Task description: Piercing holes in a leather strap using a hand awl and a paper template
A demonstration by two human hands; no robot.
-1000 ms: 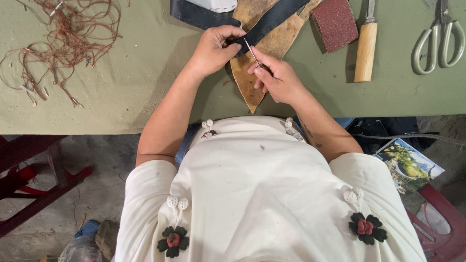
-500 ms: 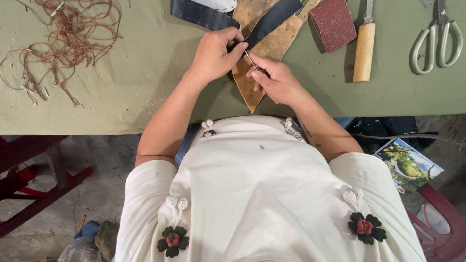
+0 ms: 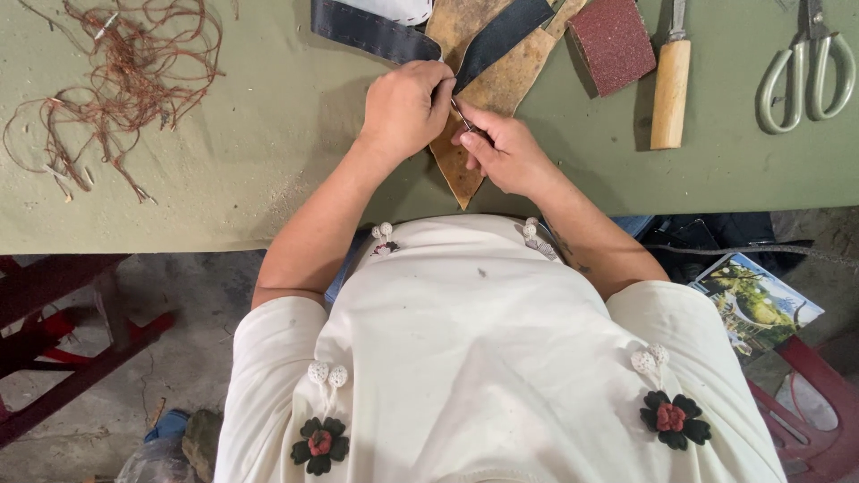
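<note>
A pointed brown leather piece [image 3: 497, 82] lies on the green table [image 3: 268, 134], with a dark blue strap [image 3: 376, 31] across its upper part. My left hand [image 3: 404, 109] is closed on the dark strap where it crosses the leather. Just to its right, my right hand [image 3: 503, 150] pinches a thin metal needle [image 3: 462, 116] with its tip up at the strap. Both hands rest on the leather and nearly touch each other. My fingers hide where the needle meets the strap.
A tangle of reddish-brown thread [image 3: 125, 85] lies at the left. A dark red sanding block [image 3: 612, 43], a wooden-handled tool [image 3: 669, 80] and pale scissors [image 3: 803, 72] lie to the right. Below the table edge are dark red furniture legs [image 3: 63, 358] and a printed booklet [image 3: 752, 300].
My right hand has drawn the needle up closer to my left hand and the strap. The leather and the tools have stayed in place.
</note>
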